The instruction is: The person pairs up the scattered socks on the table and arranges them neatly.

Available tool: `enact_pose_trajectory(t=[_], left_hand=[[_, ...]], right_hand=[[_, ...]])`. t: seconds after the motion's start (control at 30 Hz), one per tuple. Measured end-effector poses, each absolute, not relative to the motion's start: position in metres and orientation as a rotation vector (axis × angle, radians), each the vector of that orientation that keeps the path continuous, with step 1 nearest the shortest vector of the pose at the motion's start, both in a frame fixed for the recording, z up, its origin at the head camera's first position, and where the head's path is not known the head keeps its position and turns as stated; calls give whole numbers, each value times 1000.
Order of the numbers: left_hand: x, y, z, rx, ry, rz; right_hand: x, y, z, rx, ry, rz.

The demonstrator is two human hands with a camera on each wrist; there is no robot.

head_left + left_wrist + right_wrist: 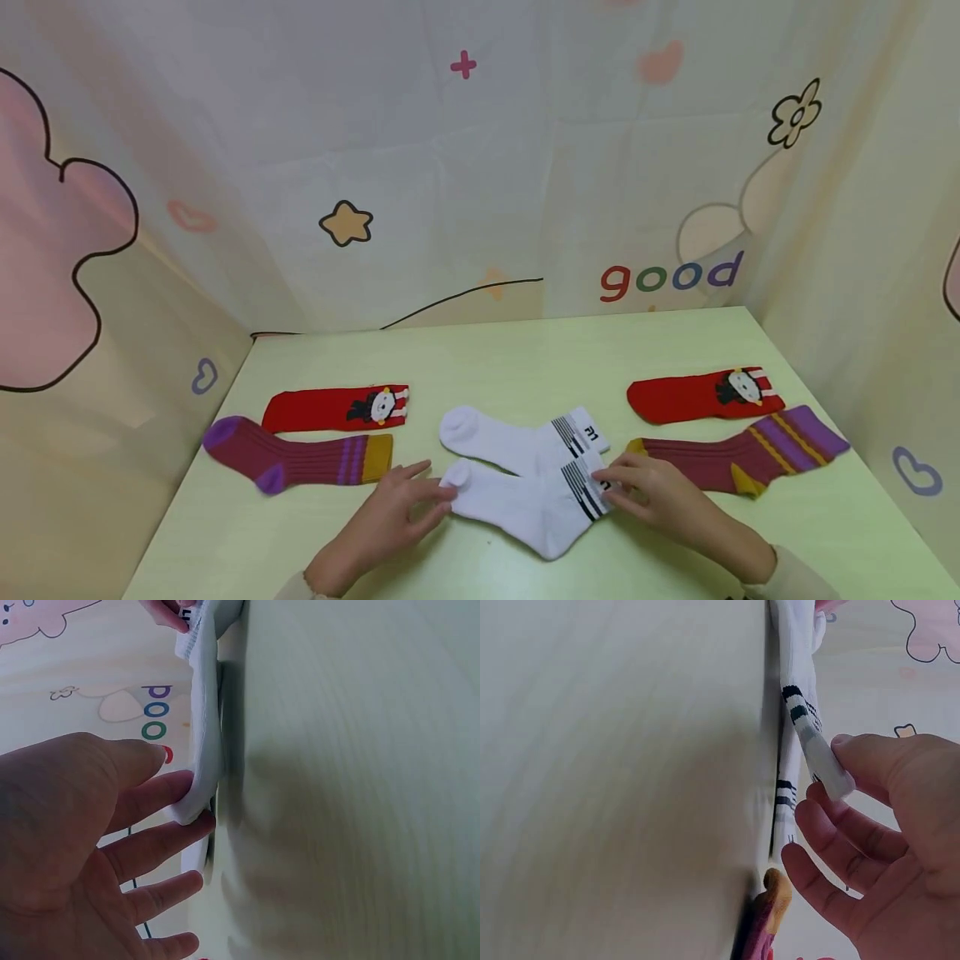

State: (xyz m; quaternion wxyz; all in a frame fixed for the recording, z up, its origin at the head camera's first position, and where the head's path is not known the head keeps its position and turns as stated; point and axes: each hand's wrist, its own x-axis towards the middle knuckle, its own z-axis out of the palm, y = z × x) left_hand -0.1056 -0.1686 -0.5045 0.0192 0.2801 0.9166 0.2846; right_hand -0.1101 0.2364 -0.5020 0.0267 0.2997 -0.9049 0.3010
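Two white socks with black stripes at the cuff lie side by side in the middle of the head view. My right hand pinches the cuff of the nearer white sock; in the right wrist view that cuff is lifted between thumb and fingers. At the other end, my left hand touches the toe. The left wrist view shows the toe against the index and middle fingertips, with the thumb apart and the fingers nearly straight. Behind it rests the farther white sock, untouched.
On the left lie a red sock with a cartoon figure and a maroon-purple sock. Another red sock and a maroon sock with yellow and purple bands lie at right. A printed curtain closes off the table's back.
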Motion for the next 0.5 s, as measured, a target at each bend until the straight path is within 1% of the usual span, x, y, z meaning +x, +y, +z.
enact_pose_trajectory(t=[0.17, 0.5], left_hand=[[-105, -167, -507, 911, 2867, 759], [-103, -164, -512, 856, 2851, 694]], right_hand=[[-109, 235, -506, 930, -2820, 837], [-107, 233, -509, 954, -2859, 599]])
